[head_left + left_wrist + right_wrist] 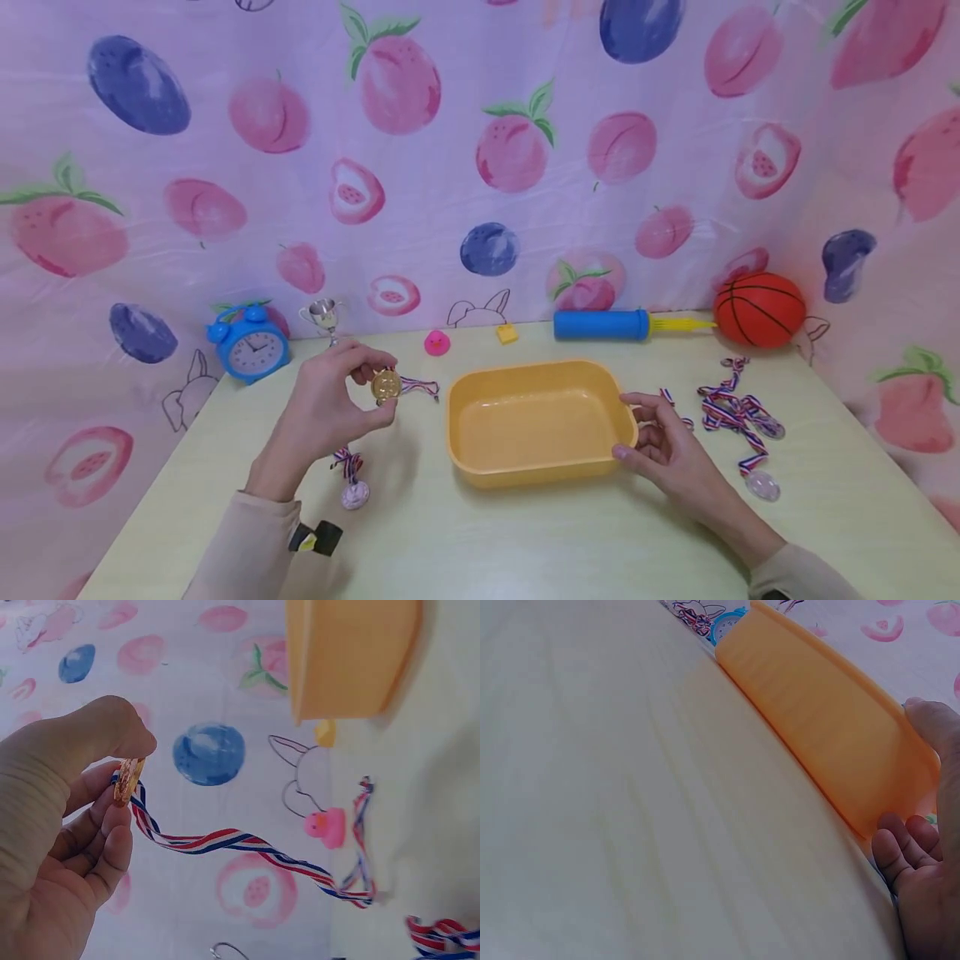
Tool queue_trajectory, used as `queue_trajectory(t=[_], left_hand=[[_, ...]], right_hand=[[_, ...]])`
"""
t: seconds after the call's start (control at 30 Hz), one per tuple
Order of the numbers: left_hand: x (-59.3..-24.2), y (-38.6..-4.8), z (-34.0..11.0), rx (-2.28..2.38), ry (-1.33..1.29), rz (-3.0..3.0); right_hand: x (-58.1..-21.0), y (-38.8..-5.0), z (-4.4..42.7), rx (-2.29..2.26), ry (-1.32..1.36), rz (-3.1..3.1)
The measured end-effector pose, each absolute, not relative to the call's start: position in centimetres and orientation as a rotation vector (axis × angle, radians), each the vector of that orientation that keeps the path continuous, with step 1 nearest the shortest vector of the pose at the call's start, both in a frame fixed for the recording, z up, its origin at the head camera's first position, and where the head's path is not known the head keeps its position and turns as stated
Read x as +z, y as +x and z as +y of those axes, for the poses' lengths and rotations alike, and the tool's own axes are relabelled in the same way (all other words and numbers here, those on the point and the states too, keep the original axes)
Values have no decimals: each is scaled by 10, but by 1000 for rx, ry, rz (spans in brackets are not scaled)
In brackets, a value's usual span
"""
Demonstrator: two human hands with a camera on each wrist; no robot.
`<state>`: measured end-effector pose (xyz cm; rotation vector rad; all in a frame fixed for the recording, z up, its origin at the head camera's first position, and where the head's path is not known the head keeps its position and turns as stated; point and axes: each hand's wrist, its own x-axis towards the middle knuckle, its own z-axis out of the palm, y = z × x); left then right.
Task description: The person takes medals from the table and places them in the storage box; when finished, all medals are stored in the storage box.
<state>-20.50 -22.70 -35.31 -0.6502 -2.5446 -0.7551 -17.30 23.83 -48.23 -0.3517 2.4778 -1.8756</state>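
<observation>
The left hand (330, 404) pinches a gold medal (387, 385) between thumb and fingers, above the table left of the yellow basin (540, 476). In the left wrist view the medal (129, 781) is edge-on, and its striped ribbon (232, 840) trails down to the table. The right hand (678, 462) touches the basin's right end, its thumb and fingertips at the rim and side wall. From the right wrist view, the thumb of that hand (926, 817) lies on the rim of the basin (817, 712) with other fingers curled loosely below. Nothing lies inside the basin.
A silver medal (356, 495) lies below the left hand; more medals (762, 485) with tangled ribbons lie at right. Along the back stand a blue clock (253, 348), silver trophy (324, 315), pink duck (437, 342), yellow block (507, 333), blue pump (602, 325) and basketball (760, 309).
</observation>
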Motion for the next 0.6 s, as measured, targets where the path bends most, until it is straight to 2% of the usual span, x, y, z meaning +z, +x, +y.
queue_trajectory(t=[0.23,0.6], left_hand=[[-326,-213,-221,-741,-626,-2454],[-279,-223,-205,-772,-741,-2268]], right_hand=[[-483,-173,237,-1873,-331,2471],[-482,-174,238,-1859,-348,2481]])
